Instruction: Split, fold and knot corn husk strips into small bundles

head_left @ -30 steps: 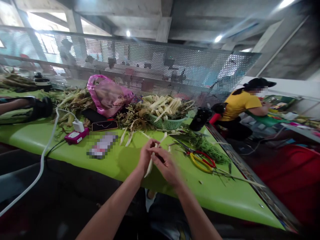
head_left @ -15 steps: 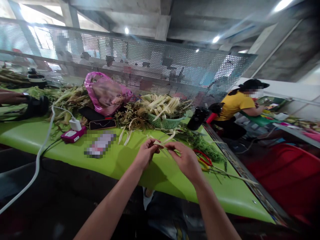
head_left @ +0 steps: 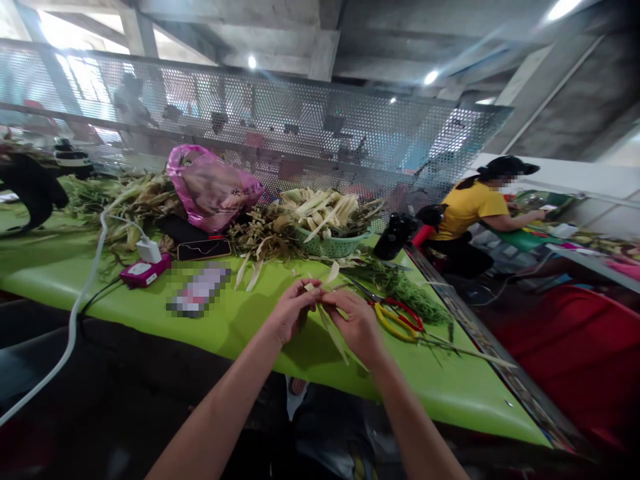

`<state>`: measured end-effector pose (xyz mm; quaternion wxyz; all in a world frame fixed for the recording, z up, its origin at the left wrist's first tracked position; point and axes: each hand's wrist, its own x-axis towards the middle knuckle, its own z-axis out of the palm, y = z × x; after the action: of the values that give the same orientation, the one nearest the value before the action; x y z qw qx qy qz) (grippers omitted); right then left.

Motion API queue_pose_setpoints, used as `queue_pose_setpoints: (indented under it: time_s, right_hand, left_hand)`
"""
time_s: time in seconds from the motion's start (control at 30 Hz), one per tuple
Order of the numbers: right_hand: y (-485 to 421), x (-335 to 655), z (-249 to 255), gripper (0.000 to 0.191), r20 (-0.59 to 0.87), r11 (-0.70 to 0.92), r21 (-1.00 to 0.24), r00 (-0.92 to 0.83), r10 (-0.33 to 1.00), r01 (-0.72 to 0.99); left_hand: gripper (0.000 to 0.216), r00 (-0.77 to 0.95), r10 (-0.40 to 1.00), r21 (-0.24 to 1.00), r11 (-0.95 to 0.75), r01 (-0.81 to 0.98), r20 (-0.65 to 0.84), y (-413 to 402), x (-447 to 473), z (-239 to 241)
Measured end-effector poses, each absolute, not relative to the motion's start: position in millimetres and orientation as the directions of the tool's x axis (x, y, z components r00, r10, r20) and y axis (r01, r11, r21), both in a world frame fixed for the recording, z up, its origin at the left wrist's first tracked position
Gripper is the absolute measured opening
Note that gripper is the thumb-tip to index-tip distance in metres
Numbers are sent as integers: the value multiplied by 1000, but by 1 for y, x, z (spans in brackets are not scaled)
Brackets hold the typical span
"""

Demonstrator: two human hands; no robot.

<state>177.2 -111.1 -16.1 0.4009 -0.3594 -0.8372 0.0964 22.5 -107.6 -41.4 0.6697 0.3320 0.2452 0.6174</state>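
My left hand (head_left: 290, 311) and my right hand (head_left: 356, 323) meet above the green table (head_left: 235, 320), both pinched on a pale leaf strip (head_left: 332, 332) that hangs down between them. A second short pale end (head_left: 332, 272) sticks up just above my fingers. Red and yellow-handled scissors (head_left: 397, 318) lie on the table just right of my right hand. A green basket (head_left: 334, 247) heaped with pale strips stands behind my hands.
A pink plastic bag (head_left: 210, 187), a dark phone (head_left: 204, 249), a pink device with white charger (head_left: 145, 269) and cable, and piles of husks lie at the back. A perforated metal screen (head_left: 300, 140) closes the far side. A person in yellow (head_left: 470, 213) sits at right.
My hands came back together after spreading apart, and the strip now hangs downward between them. The view shifted slightly; the dark sleeve at far left moved back.
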Motion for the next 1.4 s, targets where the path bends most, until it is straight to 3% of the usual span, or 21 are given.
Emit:
queue_pose_setpoints:
  time_s: [0.17,0.3,0.53,0.67,0.83,1.1,1.4]
  right_hand:
    - [-115,177,-20,34,611,744,-225,-503,611,629]
    - [-116,179,-22,29,623,758,-166,-528,577,631]
    - [-117,176,-19,10,709,741,-343,-359,608,577]
    - [-120,176,-16,7,701,728,-450,-300,647,517]
    - [-120,174,-18,10,679,735,-525,-309,666,429]
    - [-111,165,-22,14,511,508,-818,-65,857,271]
    - [-104,155,-23,21,514,448,-794,60,856,411]
  left_hand:
    - [29,87,994,722,16,-692,62,-105,23,-45]
    - [32,87,994,726,16,-687,61,-103,23,-47]
    - [30,26,993,874,-93,-477,119,-103,26,-43]
    - [50,7,990,876,-121,-467,141,-104,29,-41]
    - [65,51,998,862,-15,-507,48,-103,29,-41]
    - [31,162,981,909,-34,-416,111,-108,26,-43]
    - [24,150,985,912,-11,-411,79,-108,25,-47]
